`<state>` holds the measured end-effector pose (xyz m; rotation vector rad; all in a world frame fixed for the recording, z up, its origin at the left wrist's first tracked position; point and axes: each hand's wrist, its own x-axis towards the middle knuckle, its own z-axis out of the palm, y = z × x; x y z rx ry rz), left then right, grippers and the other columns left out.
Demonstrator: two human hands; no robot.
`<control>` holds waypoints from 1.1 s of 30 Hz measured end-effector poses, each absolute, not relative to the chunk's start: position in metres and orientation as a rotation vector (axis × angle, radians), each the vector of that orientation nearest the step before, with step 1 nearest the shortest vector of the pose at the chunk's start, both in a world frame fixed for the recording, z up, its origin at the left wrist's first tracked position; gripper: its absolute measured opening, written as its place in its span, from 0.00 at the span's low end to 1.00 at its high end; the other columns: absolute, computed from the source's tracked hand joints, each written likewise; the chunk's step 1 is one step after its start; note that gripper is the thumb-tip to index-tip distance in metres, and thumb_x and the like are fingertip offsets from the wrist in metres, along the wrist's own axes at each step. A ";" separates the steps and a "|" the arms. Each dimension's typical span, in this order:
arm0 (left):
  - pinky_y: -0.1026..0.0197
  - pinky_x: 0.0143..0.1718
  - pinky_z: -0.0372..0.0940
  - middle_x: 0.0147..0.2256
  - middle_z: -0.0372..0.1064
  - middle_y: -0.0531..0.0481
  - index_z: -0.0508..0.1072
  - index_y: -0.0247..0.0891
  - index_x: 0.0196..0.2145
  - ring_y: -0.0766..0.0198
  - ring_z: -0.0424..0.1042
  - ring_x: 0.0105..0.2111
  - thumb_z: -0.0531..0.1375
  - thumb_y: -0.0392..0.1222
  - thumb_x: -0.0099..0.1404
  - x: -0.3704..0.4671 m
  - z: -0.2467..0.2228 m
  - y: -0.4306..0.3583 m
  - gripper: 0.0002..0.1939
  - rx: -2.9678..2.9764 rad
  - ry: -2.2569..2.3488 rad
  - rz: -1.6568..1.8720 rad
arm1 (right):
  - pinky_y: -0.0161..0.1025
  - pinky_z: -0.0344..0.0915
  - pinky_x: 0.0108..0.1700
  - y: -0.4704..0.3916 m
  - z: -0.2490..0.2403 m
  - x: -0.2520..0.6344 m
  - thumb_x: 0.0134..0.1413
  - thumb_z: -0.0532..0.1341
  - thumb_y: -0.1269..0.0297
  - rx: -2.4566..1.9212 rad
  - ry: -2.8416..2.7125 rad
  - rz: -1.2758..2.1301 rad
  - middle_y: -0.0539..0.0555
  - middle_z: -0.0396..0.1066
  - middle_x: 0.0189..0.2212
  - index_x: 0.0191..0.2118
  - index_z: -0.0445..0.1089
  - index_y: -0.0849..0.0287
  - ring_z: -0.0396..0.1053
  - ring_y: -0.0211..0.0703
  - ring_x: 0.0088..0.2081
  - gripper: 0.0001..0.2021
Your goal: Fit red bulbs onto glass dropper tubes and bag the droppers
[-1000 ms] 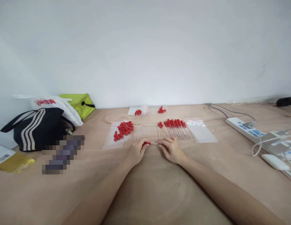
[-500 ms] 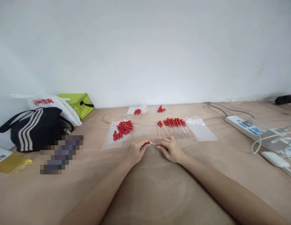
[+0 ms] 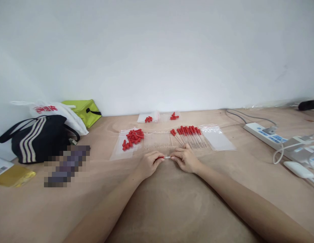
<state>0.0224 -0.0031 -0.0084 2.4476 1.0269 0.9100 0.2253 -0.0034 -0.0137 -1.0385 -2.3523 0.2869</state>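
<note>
My left hand [image 3: 148,164] is closed, pinching a red rubber bulb [image 3: 160,157] between thumb and fingers. My right hand [image 3: 187,160] is closed around a thin clear dropper tube [image 3: 167,157], whose end meets the bulb's mouth; how far it sits inside cannot be made out. Just beyond my hands lies a row of bare clear tubes [image 3: 157,140]. To its left, loose red bulbs [image 3: 134,136] are heaped on a clear zip bag [image 3: 116,154]. On the right, several droppers with red bulbs fitted [image 3: 189,131] lie side by side.
A flat zip bag [image 3: 219,138] lies right of the droppers. Small bags with red bulbs [image 3: 148,119] are near the wall. At left stand a black striped bag [image 3: 40,138] and a green bag [image 3: 83,111]. A power strip [image 3: 264,136] with cables is at right.
Between my hands, the tube now lies straighter in line with the red bulb. Both hands have shifted slightly to the right in view. The laid-out bulbs and droppers look unchanged.
</note>
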 end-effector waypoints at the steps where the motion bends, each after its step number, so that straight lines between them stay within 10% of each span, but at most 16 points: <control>1: 0.63 0.34 0.63 0.30 0.70 0.49 0.69 0.36 0.32 0.64 0.69 0.31 0.52 0.36 0.62 0.022 -0.009 -0.003 0.06 2.461 1.030 0.905 | 0.39 0.44 0.37 -0.004 -0.014 0.224 0.58 0.49 0.66 -1.042 -2.348 0.284 0.51 0.70 0.29 0.34 0.70 0.58 0.62 0.37 0.29 0.12; 23: 0.59 0.38 0.61 0.32 0.71 0.48 0.69 0.38 0.36 0.61 0.68 0.34 0.54 0.42 0.62 0.018 -0.009 0.001 0.07 2.589 1.003 0.926 | 0.41 0.44 0.35 -0.010 0.000 0.220 0.54 0.53 0.62 -1.047 -2.463 0.015 0.53 0.70 0.26 0.30 0.71 0.56 0.61 0.43 0.34 0.10; 33: 0.51 0.42 0.55 0.38 0.66 0.44 0.71 0.39 0.38 0.50 0.62 0.41 0.59 0.42 0.55 -0.014 -0.005 0.024 0.11 2.211 2.250 1.149 | 0.41 0.51 0.39 0.049 0.001 0.232 0.52 0.52 0.57 -1.847 -1.743 0.119 0.53 0.73 0.28 0.33 0.71 0.57 0.67 0.45 0.34 0.13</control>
